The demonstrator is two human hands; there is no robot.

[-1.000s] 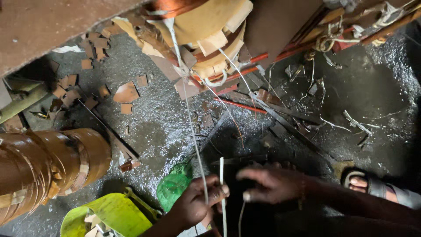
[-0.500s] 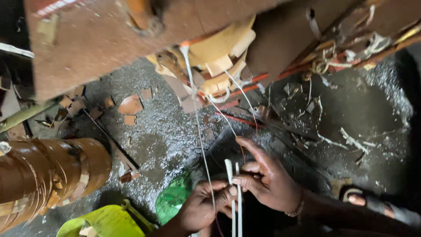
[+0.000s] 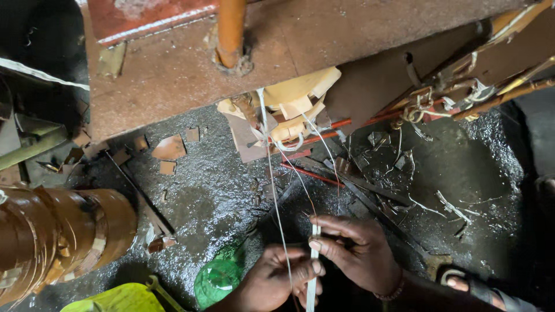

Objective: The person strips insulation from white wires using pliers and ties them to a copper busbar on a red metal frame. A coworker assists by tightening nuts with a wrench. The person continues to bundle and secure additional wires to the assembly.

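Strip and cord held taut between two hands

Nearest the camera, the left hand (image 3: 272, 280) was curled shut, its fingers closed on a thin cord (image 3: 274, 196) that ran into the fist from above. Just beside it the right hand (image 3: 361, 254) pinched the upper end of a white strip (image 3: 313, 271) between thumb and forefinger, the other fingers bent loosely. The strip hung flat and narrow between the two hands and touched the left thumb on its way down. The work in hand looked like lining the strip up with the cord. Any further move would call for keeping both taut and the pinch steady, since the cord was very fine.

A green bottle (image 3: 218, 278) lay just left of the hands, with a yellow-green container (image 3: 118, 299) beyond it and a brown tape-wound coil (image 3: 58, 242) at the left edge. A sandalled foot (image 3: 462, 283) rested to the right.

Further off, the wet dark floor (image 3: 219, 196) carried cardboard scraps (image 3: 169, 148) and red rods (image 3: 312, 173). The pale cord climbed almost straight up to a tan paper bundle (image 3: 298, 101) under a rusty metal plate (image 3: 173, 63), which an orange pipe (image 3: 231, 29) crossed
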